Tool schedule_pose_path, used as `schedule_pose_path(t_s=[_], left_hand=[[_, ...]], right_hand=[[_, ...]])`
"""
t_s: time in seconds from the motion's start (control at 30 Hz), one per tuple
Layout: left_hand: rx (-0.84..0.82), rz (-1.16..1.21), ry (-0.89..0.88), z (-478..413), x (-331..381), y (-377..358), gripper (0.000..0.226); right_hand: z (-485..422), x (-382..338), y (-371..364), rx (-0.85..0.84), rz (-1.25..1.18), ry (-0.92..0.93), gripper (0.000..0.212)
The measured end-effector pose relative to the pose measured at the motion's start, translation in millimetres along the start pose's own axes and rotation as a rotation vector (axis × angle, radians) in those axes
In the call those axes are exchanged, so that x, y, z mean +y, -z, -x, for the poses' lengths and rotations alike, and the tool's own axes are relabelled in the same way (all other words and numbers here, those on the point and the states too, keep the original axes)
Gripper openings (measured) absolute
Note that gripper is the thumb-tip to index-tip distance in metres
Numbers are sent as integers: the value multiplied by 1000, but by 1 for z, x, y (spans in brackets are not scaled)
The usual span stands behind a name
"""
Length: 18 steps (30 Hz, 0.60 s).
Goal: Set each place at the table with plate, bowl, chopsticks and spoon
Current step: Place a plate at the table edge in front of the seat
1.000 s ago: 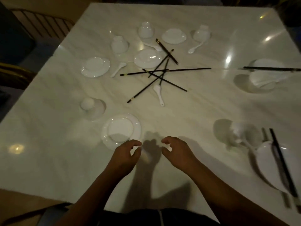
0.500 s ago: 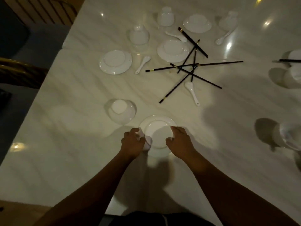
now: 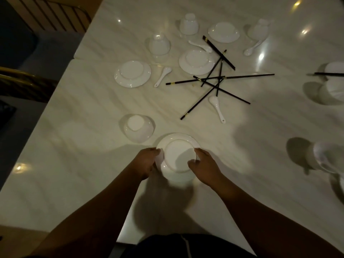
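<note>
An upside-down white plate (image 3: 177,146) lies near the table's front edge. My left hand (image 3: 147,162) grips its left rim and my right hand (image 3: 203,165) grips its right rim, fingers curled over the edge. An upturned white bowl (image 3: 138,129) stands just up-left of the plate. Several black chopsticks (image 3: 214,84) lie crossed in a heap in the middle, with a white spoon (image 3: 216,108) beside them. More inverted plates (image 3: 132,73) (image 3: 197,61) (image 3: 224,32), inverted bowls (image 3: 159,46) (image 3: 188,24) and spoons (image 3: 162,76) (image 3: 201,46) sit farther back.
The white marble table (image 3: 83,155) ends at the left, where a chair back (image 3: 24,79) stands. At the right edge are two set places: a bowl (image 3: 329,158) near me, and a bowl (image 3: 333,90) with a chopstick (image 3: 329,73) farther back.
Both hands reached forward from the bare table and took hold of the plate's two sides. The camera has tilted so that the table appears shifted right.
</note>
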State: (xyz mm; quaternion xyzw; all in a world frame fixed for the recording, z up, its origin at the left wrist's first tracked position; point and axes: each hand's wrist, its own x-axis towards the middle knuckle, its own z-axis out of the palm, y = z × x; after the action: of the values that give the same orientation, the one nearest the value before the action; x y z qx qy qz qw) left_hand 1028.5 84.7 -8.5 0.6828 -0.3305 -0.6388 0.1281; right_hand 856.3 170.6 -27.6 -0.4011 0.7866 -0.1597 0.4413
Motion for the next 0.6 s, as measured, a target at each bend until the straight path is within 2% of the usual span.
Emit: schedule_pose_path(t_s=[0.1, 0.17, 0.23, 0.33, 0.4, 0.47, 0.6], left_hand=[[-96, 108, -81, 13, 8, -1, 22], [-160, 117, -199, 26, 13, -3, 12], [-169, -89, -406, 45, 16, -5, 12], [-164, -464, -801, 74, 11, 0, 10], [-231, -597, -1020, 84, 3, 9, 13], [-261, -743, -1174, 79, -9, 25, 24], [-216, -835, -1233, 64, -25, 77, 31]], right_hand=[[8, 0, 8, -22, -197, 32, 41], [14, -4, 19, -107, -516, -50, 41], [20, -10, 30, -214, -841, -172, 49], [25, -22, 38, -310, -1160, -268, 70], [29, -33, 37, -320, -1269, -283, 66], [32, -43, 27, -269, -1298, -280, 49], [41, -54, -11, -209, -1323, -248, 39]])
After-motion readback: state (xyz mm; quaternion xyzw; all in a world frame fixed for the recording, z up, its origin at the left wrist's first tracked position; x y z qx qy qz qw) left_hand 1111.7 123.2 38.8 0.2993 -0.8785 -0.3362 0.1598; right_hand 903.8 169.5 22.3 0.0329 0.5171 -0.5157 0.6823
